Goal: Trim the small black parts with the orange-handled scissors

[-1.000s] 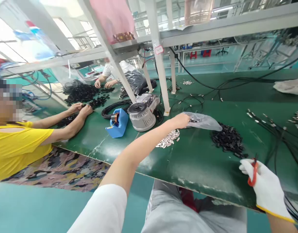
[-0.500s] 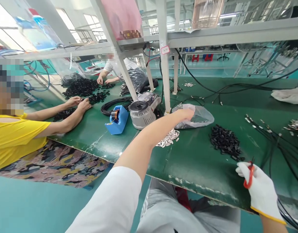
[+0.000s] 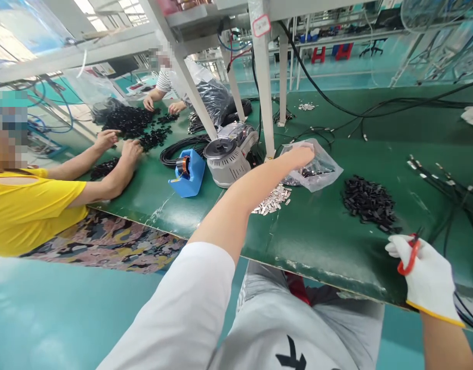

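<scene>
Fingers atop clear bag

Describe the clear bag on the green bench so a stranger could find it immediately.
On the green bench, look just right of the white post. The bag lies under the left hand, between the silver pieces and black pile; it alone is clear, crinkled plastic.

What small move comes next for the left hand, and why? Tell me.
Probably lift the bag toward the body: the left hand grips its top, stretched far, while the right hand, gloved, holds red scissors at the table's near edge.
</scene>
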A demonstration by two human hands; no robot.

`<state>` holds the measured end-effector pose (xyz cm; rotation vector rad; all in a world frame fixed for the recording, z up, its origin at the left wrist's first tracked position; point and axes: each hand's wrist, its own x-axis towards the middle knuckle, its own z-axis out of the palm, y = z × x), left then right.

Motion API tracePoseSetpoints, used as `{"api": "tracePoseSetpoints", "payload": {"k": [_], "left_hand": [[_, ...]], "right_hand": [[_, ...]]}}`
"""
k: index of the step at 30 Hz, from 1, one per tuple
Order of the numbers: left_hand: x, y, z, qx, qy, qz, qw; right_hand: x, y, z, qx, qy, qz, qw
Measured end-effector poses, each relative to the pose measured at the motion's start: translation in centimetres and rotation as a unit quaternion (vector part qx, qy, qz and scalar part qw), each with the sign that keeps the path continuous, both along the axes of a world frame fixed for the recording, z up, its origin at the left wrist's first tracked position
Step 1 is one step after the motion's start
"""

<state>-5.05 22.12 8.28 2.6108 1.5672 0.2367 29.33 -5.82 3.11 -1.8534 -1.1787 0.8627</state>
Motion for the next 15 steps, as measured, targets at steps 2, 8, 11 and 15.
{"api": "tracePoseSetpoints", "payload": {"k": [2,8,11,15], "left_hand": [[-0.1,0.2,0.7,-0.009,0.040,-0.017,0.999],[-0.1,-0.6,1.2,0.003,0.083,-0.052,0.995],[-0.5,-0.8,1.6,0.027,0.072,-0.078,0.994],[-0.8,-0.7,2.6,0.021,0.016,-0.086,0.996]], "right_hand": [[-0.2,-0.1,0.1,0.006,-0.003,0.008,1.000],[-1.0,-0.3,0.8,0.012,0.010,0.005,1.000],[-1.0,-0.1,0.7,0.021,0.020,-0.003,1.000],[-0.1,0.2,-0.2,0.005,0.008,-0.004,1.000]]}}
